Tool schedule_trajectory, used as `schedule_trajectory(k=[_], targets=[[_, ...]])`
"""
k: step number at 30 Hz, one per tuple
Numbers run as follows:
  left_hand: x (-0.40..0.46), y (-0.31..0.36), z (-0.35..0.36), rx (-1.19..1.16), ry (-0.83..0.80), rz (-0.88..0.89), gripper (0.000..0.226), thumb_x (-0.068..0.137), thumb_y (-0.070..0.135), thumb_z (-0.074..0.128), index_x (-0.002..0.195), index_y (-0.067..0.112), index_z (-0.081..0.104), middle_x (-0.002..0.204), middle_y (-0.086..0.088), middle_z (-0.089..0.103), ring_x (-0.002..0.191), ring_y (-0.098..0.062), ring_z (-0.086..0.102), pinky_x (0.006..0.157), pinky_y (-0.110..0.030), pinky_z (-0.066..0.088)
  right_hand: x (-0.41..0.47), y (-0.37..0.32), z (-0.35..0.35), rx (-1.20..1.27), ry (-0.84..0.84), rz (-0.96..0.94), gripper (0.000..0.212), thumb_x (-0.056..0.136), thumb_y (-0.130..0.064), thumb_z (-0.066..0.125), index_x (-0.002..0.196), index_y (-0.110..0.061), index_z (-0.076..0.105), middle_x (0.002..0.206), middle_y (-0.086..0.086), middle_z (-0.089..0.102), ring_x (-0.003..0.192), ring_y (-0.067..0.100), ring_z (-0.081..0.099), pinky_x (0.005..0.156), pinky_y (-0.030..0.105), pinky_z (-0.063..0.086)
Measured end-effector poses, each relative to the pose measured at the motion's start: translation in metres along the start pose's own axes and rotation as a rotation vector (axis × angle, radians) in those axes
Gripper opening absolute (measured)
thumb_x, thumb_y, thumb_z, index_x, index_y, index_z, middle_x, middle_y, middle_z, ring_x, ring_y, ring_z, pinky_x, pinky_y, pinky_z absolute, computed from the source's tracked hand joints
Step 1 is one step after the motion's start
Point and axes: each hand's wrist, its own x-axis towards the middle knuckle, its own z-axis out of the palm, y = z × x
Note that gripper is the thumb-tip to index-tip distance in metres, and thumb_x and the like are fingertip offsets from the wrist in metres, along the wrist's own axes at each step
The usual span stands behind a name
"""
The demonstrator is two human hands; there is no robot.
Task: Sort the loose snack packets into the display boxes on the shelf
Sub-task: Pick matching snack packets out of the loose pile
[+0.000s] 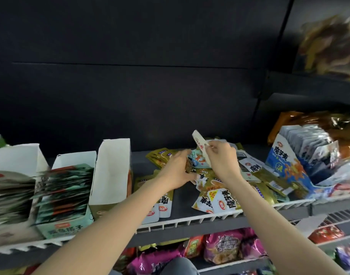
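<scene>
Head view looks down on a dark shelf (182,197) with a white wire front rail (190,221). In the middle of the frame both bare hands work over a heap of loose snack packets (215,193) that lies spread across the shelf floor from the centre toward the right. The right hand (221,159) pinches a pale, narrow packet (201,147) between thumb and fingertips and holds it tilted, lifted clear above the heap. The left hand (178,171) rests lower, just left of the right, its fingers curled down onto a blue and white packet (196,160) at the top of the heap; whether it actually grips that packet, I cannot tell. Two white packets (160,207) lie side by side near the front rail below the left forearm.

At centre left stands an empty display box (110,171), white inside. To its left a green box (65,197) is packed with dark green packets standing on edge, and another filled box (9,195) sits at the left edge, blurred. At the right of the frame a blue display box (289,167) holds a row of grey-white packets. Purple snack bags (225,247) fill the lower shelf at bottom centre.
</scene>
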Motion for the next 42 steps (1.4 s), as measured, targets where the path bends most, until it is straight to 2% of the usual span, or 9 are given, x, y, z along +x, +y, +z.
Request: schedule_trajectory(k=[4,8,13,16,20,26,29,34,42], targets=[[-0.035,0.017,-0.029,-0.042,0.288,0.073,0.057,0.082,0.026,0.069,0.133,0.021,0.045,0.125,0.006,0.054,0.114,-0.012,0.053,0.093,-0.034,0.048,-0.017,-0.04,-0.014,0.413,-0.024,0.089,0.024,0.094,-0.014,0.048,0.089,0.004,0.063,0.09,0.028,0.063,0.085,0.038,0.065,0.061,0.034,0.058],[-0.072,0.014,-0.075,-0.021,0.566,0.119,0.013,0.094,0.016,0.052,0.103,0.016,0.062,0.094,0.001,0.069,0.081,-0.014,0.065,0.069,-0.035,0.054,-0.039,-0.082,-0.019,0.828,-0.171,0.125,0.029,0.099,-0.027,0.044,0.101,-0.008,0.066,0.096,0.01,0.071,0.088,0.019,0.07,0.068,0.029,0.059],[-0.117,-0.008,-0.142,-0.105,0.697,0.075,0.01,0.093,0.009,0.053,0.091,0.01,0.063,0.091,0.003,0.069,0.079,-0.008,0.063,0.063,-0.016,0.052,-0.046,-0.126,0.003,0.466,-0.126,-0.005,0.043,0.092,-0.025,0.058,0.132,-0.022,0.042,0.114,-0.002,0.062,0.096,0.013,0.061,0.071,0.031,0.054],[-0.147,-0.027,-0.179,-0.117,0.769,0.122,0.01,0.092,0.008,0.056,0.095,0.007,0.065,0.093,0.004,0.069,0.081,-0.005,0.064,0.069,-0.017,0.052,-0.054,-0.162,0.019,0.459,-0.165,-0.153,0.019,0.092,-0.024,0.058,0.11,-0.021,0.059,0.104,-0.003,0.068,0.089,0.012,0.064,0.063,0.022,0.049],[-0.184,-0.054,-0.221,-0.163,0.872,0.148,0.011,0.092,0.008,0.057,0.098,0.009,0.066,0.092,0.006,0.068,0.085,0.004,0.061,0.074,-0.006,0.047,-0.069,-0.212,0.047,0.453,-0.149,-0.287,0.012,0.09,-0.024,0.061,0.092,-0.015,0.069,0.092,-0.003,0.072,0.087,0.014,0.066,0.08,0.042,0.055],[-0.226,-0.103,-0.261,-0.121,0.871,0.056,0.009,0.092,0.01,0.056,0.093,0.005,0.064,0.088,-0.002,0.068,0.085,-0.003,0.062,0.075,-0.012,0.047,-0.094,-0.265,0.094,0.434,-0.222,-0.356,0.015,0.093,-0.021,0.059,0.098,-0.012,0.069,0.093,-0.006,0.07,0.086,0.011,0.063,0.082,0.02,0.051],[-0.238,-0.124,-0.269,-0.101,0.814,-0.046,0.012,0.092,0.011,0.055,0.1,0.008,0.064,0.098,0.002,0.069,0.088,-0.003,0.061,0.074,-0.006,0.044,-0.101,-0.276,0.112,0.407,-0.302,-0.325,0.017,0.091,-0.025,0.059,0.09,-0.011,0.07,0.088,0.002,0.072,0.089,0.023,0.066,0.084,0.039,0.051],[-0.25,-0.138,-0.272,-0.07,0.775,-0.137,0.025,0.093,0.013,0.056,0.116,0.015,0.062,0.109,0.003,0.066,0.095,-0.006,0.06,0.08,-0.014,0.044,-0.104,-0.288,0.127,0.368,-0.332,-0.343,0.015,0.091,-0.027,0.06,0.081,-0.019,0.068,0.079,-0.004,0.07,0.077,0.015,0.067,0.081,0.036,0.054],[-0.254,-0.145,-0.281,0.051,0.653,-0.218,0.017,0.091,0.018,0.059,0.105,0.012,0.065,0.102,-0.002,0.069,0.084,-0.005,0.059,0.066,-0.007,0.041,-0.108,-0.288,0.132,0.084,-0.379,-0.391,0.017,0.092,-0.018,0.059,0.101,-0.008,0.07,0.087,0.002,0.067,0.064,0.006,0.051,0.046,0.006,0.035]])
